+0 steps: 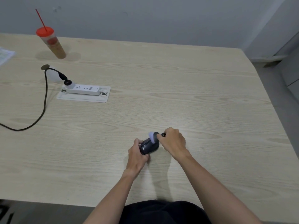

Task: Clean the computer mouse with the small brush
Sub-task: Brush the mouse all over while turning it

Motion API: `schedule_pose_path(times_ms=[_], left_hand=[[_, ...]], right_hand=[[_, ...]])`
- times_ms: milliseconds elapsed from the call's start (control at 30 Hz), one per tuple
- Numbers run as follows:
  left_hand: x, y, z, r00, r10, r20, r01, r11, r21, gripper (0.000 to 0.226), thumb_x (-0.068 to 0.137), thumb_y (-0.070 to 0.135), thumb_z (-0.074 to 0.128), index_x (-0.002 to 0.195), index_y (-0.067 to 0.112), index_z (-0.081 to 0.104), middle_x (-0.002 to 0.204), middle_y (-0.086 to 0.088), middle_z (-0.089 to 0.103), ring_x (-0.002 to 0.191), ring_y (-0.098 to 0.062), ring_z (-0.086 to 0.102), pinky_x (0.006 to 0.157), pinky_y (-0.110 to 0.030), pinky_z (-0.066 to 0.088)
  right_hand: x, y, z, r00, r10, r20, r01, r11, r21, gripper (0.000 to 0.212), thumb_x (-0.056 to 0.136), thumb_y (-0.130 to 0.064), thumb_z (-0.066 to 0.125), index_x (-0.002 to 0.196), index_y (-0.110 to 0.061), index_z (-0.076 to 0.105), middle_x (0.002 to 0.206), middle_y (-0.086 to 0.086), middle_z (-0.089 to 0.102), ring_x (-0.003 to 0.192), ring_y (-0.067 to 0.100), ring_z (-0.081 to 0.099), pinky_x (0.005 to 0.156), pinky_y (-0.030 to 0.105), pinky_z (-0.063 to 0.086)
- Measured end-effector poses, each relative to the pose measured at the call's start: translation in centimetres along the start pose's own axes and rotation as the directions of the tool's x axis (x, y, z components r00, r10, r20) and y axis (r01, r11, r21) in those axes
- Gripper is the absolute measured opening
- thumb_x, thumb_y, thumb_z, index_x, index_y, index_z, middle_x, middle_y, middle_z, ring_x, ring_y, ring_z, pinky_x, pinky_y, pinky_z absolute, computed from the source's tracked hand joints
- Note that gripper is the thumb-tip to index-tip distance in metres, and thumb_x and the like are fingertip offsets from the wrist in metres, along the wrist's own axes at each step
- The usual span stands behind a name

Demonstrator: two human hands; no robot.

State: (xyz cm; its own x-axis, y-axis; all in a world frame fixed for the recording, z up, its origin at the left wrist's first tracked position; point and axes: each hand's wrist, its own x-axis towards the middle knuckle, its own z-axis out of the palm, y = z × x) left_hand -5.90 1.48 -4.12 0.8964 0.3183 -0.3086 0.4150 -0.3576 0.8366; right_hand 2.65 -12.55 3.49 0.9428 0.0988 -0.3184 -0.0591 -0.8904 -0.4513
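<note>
A black computer mouse (148, 147) lies on the light wooden table (194, 97), tilted on its side with its white logo facing me. My left hand (137, 155) grips its near left end. My right hand (174, 141) is closed around the dark handle of a small brush (152, 137). The brush's pale lilac bristles rest on the far top of the mouse and look blurred. Most of the brush handle is hidden inside my fist.
A white power strip (84, 89) sits on a white plate at mid left, with a black cable (43, 104) plugged in and looping off the left edge. A red-lidded cup with a straw (51, 42) stands at the far left. Paper (5, 54) lies at the left edge.
</note>
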Motion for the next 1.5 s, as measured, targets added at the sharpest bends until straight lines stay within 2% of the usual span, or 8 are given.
schedule_pose_path(times_ms=[233,367,533,667,833,1000,1133,1500], left_hand=[[0.2,0.0,0.1,0.999,0.041,-0.025,-0.04,0.999,0.038,0.043,0.067,-0.018,0.057,0.092,0.018,0.053,0.08,0.005,0.067,0.072,-0.013,0.061,0.059,-0.017,0.047],[0.2,-0.3,0.0,0.997,0.077,-0.027,-0.076,0.996,0.041,0.047,0.07,-0.017,0.064,0.095,0.021,0.055,0.089,0.01,0.07,0.081,-0.01,0.067,0.069,-0.023,0.054],[0.2,-0.3,0.0,0.997,0.072,-0.035,-0.07,0.996,0.055,0.045,0.069,-0.019,0.057,0.093,0.019,0.053,0.085,0.005,0.069,0.078,-0.014,0.064,0.064,-0.017,0.047],[0.1,-0.3,-0.1,0.997,0.071,-0.025,-0.07,0.996,0.051,0.047,0.07,-0.015,0.067,0.095,0.021,0.052,0.088,0.005,0.068,0.079,-0.017,0.066,0.066,-0.024,0.052],[0.1,-0.1,-0.3,1.0,0.008,-0.014,-0.008,1.0,0.029,0.042,0.066,-0.009,0.066,0.094,0.019,0.051,0.083,-0.001,0.068,0.074,-0.02,0.062,0.057,-0.018,0.046],[0.0,0.4,-0.5,0.999,-0.043,0.003,0.043,0.999,0.007,0.043,0.072,-0.002,0.071,0.104,0.019,0.051,0.089,-0.002,0.065,0.075,-0.012,0.061,0.058,-0.012,0.048],[-0.1,0.7,-0.6,0.996,-0.093,-0.015,0.092,0.995,-0.034,0.044,0.074,0.008,0.076,0.108,0.019,0.051,0.094,-0.003,0.068,0.079,-0.012,0.066,0.06,-0.008,0.048],[-0.3,1.5,-0.7,0.987,-0.15,-0.062,0.147,0.987,-0.058,0.035,0.074,0.03,0.079,0.101,0.02,0.06,0.083,0.002,0.073,0.074,-0.009,0.069,0.057,-0.01,0.047]], right_hand=[[0.8,-1.3,-1.1,0.957,-0.001,0.289,-0.077,0.963,0.259,0.041,0.075,-0.032,0.071,0.055,-0.014,0.039,0.054,0.0,0.041,0.05,0.021,0.037,0.051,0.03,0.032],[1.3,-0.9,-1.4,0.996,0.081,0.049,-0.082,0.996,0.023,0.025,0.071,-0.027,0.071,0.064,-0.011,0.053,0.063,-0.002,0.052,0.06,0.025,0.053,0.052,0.027,0.038],[1.8,-1.2,-1.6,0.947,0.008,0.321,-0.115,0.942,0.316,0.041,0.065,-0.029,0.075,0.052,-0.013,0.039,0.054,0.001,0.038,0.05,0.022,0.034,0.052,0.033,0.033],[2.0,-0.4,-1.3,0.996,0.045,0.08,-0.041,0.998,-0.05,0.025,0.078,-0.027,0.065,0.065,-0.012,0.049,0.065,0.0,0.051,0.059,0.025,0.05,0.054,0.029,0.038],[1.9,0.7,-0.7,0.951,-0.047,0.305,-0.052,0.95,0.309,0.037,0.08,-0.031,0.069,0.059,-0.011,0.046,0.059,0.003,0.045,0.055,0.021,0.039,0.054,0.034,0.035],[1.4,2.6,0.4,0.998,0.056,0.033,-0.054,0.996,-0.07,0.035,0.094,-0.037,0.057,0.071,-0.013,0.046,0.073,0.003,0.055,0.065,0.025,0.052,0.058,0.032,0.038],[1.1,3.3,0.5,0.972,0.02,0.236,-0.099,0.939,0.331,0.042,0.088,-0.032,0.065,0.061,-0.015,0.038,0.06,0.0,0.043,0.052,0.016,0.036,0.052,0.031,0.032],[0.1,3.7,0.9,0.978,-0.106,0.179,0.046,0.95,0.31,0.042,0.087,-0.035,0.067,0.059,-0.014,0.043,0.057,-0.002,0.043,0.053,0.014,0.035,0.051,0.028,0.03]])
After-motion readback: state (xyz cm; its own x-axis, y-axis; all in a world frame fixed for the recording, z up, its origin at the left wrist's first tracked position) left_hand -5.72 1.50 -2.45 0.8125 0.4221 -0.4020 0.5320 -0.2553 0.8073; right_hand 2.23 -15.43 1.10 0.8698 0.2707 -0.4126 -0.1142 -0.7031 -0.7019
